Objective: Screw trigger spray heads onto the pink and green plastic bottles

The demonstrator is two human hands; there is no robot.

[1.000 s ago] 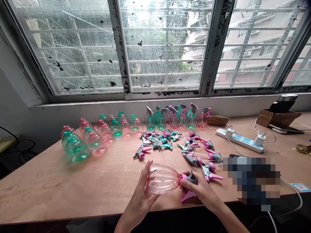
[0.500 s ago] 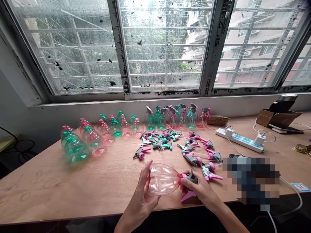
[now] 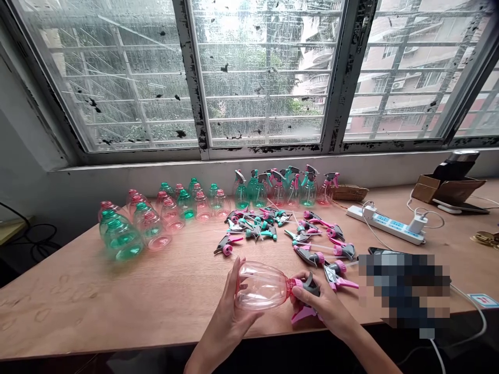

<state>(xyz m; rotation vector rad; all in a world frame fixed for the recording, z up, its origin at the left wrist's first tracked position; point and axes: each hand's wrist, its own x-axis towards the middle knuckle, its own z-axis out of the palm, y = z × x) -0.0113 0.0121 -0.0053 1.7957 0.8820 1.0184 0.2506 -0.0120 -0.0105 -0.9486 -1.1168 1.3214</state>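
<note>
A clear pink bottle [image 3: 262, 286] lies sideways in the air over the table's front edge, its base to the left and its neck to the right. My left hand [image 3: 228, 306] is closed around the base end. At the neck sits a grey and pink trigger sprayer head [image 3: 307, 291]. The fingers of my right hand [image 3: 325, 301] are wrapped round this head and its pink collar. Loose sprayer heads [image 3: 257, 226] in grey, green and pink lie just beyond the bottle. More pink and grey heads [image 3: 323, 254] are spread to the right.
Green and pink bottles without heads [image 3: 169, 213] stand at the left rear. Bottles with heads fitted [image 3: 278, 192] stand by the wall. A white power strip [image 3: 385, 224], a cardboard box [image 3: 424, 188] and a blurred-out object [image 3: 405, 291] with cables occupy the right side of the wooden table [image 3: 167, 296].
The bottle has turned slightly about its length and shifted a little. Both hands keep their hold, the right one on the sprayer head. Nothing else has moved visibly.
</note>
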